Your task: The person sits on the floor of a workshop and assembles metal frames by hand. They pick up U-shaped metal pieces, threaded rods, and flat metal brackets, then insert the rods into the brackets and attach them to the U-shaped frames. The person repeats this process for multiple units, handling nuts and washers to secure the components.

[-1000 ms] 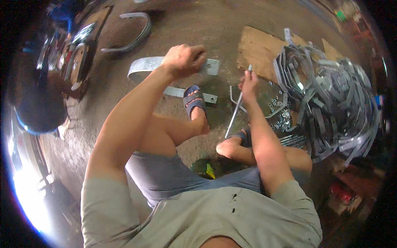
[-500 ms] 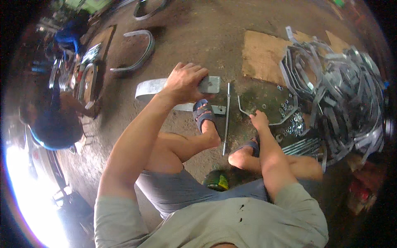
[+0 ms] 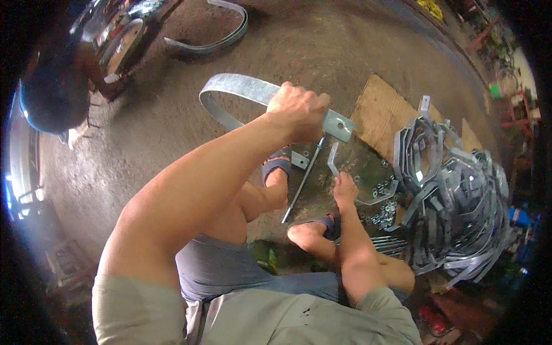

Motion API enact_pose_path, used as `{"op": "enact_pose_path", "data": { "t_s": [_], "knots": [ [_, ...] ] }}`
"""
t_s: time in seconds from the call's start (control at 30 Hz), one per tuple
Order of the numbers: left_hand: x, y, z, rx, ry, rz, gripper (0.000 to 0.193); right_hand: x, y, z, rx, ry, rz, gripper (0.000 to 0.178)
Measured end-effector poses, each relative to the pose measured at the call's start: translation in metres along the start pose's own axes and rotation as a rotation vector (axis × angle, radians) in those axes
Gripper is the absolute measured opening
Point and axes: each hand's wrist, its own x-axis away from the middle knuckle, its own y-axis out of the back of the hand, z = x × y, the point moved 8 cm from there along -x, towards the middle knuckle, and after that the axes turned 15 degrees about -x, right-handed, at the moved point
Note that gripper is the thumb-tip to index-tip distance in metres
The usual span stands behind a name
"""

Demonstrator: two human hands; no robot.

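Observation:
My left hand (image 3: 300, 110) is closed around the upper arm of a curved flat metal strap (image 3: 238, 85), near its end with a hole. The strap bends round at the left, and its lower holed end shows on the floor beside my sandalled left foot (image 3: 277, 164). My forearm hides part of it. In my right hand (image 3: 346, 190) is a thinner bent metal strip (image 3: 334, 156), held low over the floor. Between the hands, a long metal rod (image 3: 299, 187) lies on the ground, its far end passing behind the strap.
To the right is a large heap of bent metal straps (image 3: 460, 201), with loose nuts (image 3: 385, 214) and several rods (image 3: 388, 245) beside it. Cardboard (image 3: 376, 115) lies beyond. Another curved strap (image 3: 233, 37) rests farther off. A person (image 3: 54, 92) crouches at the left.
The view has turned, shifting the surroundings. My left hand has lifted the strap's upper end and drawn it rightward, away from the lower end. My right hand still holds the bent strip.

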Motion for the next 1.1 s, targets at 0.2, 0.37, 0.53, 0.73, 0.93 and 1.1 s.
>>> {"op": "enact_pose_path", "data": {
  "t_s": [0.2,0.37,0.53,0.73,0.93,1.1],
  "knots": [
    [0.002,0.004,0.004,0.036,-0.036,0.062,0.034,-0.047,0.09,0.036,-0.442,0.051,-0.215,0.015],
    [0.0,0.007,0.002,0.069,-0.056,0.031,0.034,-0.065,0.208,0.052,-1.082,-0.027,-0.312,0.024],
    [0.0,0.006,0.006,0.06,-0.047,0.053,0.036,-0.043,0.258,0.096,-1.415,-0.103,-0.109,0.018],
    [0.001,0.005,0.006,0.012,-0.029,0.076,0.034,-0.017,0.288,0.163,-1.075,0.122,-0.118,0.02],
    [0.001,0.009,0.006,-0.019,0.007,0.039,0.033,-0.008,0.281,0.194,-0.36,0.37,-0.176,0.034],
    [-0.002,0.011,0.001,-0.064,0.017,0.063,0.033,-0.007,0.274,0.192,-0.095,0.382,-0.165,0.035]
  ]
}}
